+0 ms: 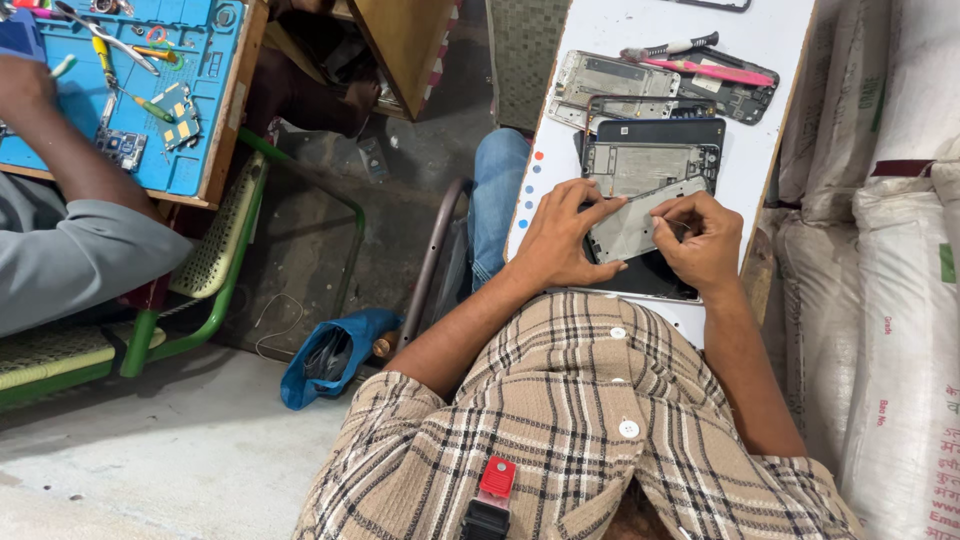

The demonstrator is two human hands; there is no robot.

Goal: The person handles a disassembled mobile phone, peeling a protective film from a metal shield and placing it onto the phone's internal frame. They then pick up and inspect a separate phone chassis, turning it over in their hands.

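Observation:
My left hand [565,240] grips the left edge of a grey phone panel [632,225], lifted at a tilt over a black phone body [655,280] on the white board [770,40]. At the panel's right edge, my right hand [705,240] pinches it with fingers curled. Just beyond lies an opened phone frame [650,160] with a dark back cover [660,130]. Farther up the board rest a silver metal frame [605,80], another dark phone shell [740,95], a pink tool [715,72] and a black-handled tool [670,47].
A co-worker's arm in a grey sleeve [70,250] reaches over a blue work mat [195,90] strewn with small tools and circuit boards at upper left. A green-framed seat [215,250], a blue cloth bag [330,355] on the floor and white sacks [900,300] at right.

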